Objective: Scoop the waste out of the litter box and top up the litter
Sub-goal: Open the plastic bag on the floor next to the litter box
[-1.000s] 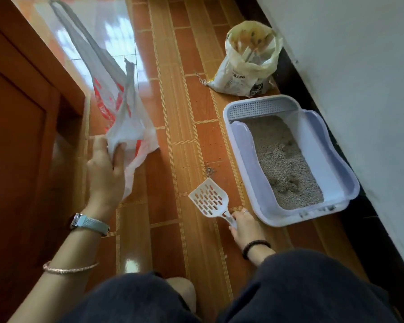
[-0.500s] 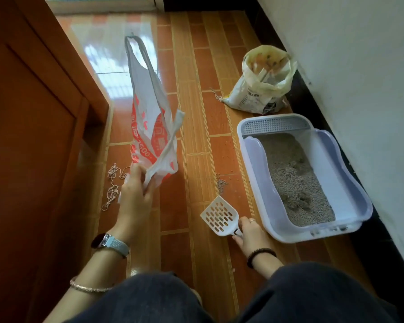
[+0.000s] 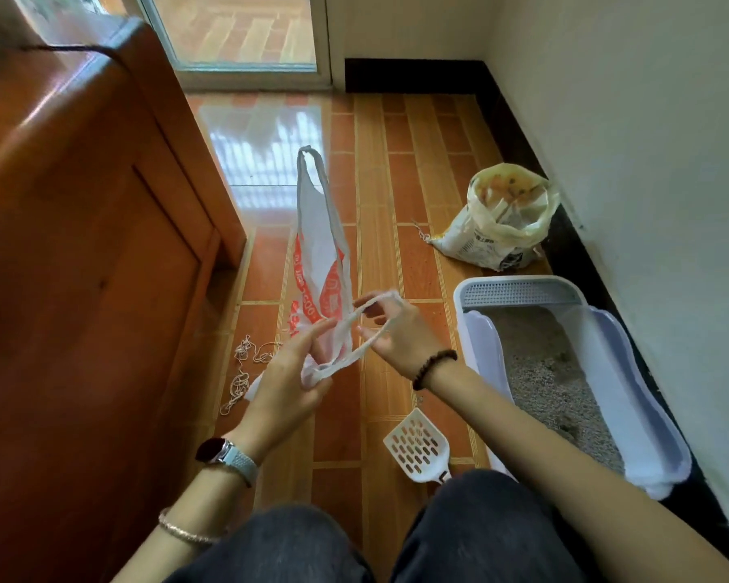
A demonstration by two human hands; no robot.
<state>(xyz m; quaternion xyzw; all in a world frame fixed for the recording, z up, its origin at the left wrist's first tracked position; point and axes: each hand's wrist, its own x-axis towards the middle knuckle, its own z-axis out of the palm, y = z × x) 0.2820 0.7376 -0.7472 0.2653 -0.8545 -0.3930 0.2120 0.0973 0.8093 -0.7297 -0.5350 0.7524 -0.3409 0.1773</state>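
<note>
A white plastic bag (image 3: 320,263) with orange print hangs in front of me over the tiled floor. My left hand (image 3: 289,380) grips its lower part and my right hand (image 3: 396,334) holds one stretched handle loop. The white slotted scoop (image 3: 417,448) lies on the floor near my knees, untouched. To the right stands the pale litter box (image 3: 476,351) with grey litter (image 3: 552,372) inside. An open sack of litter (image 3: 501,220) sits beyond the box by the wall.
A brown wooden cabinet (image 3: 81,246) fills the left side. A tangled string (image 3: 245,368) lies on the floor beside it. The white wall (image 3: 649,162) runs along the right, with a glass door (image 3: 236,31) at the far end.
My right hand let go of the scoop, which now lies on the floor, and rose to take the bag's handle. My left hand moved the bag to the centre. The view tilted up.
</note>
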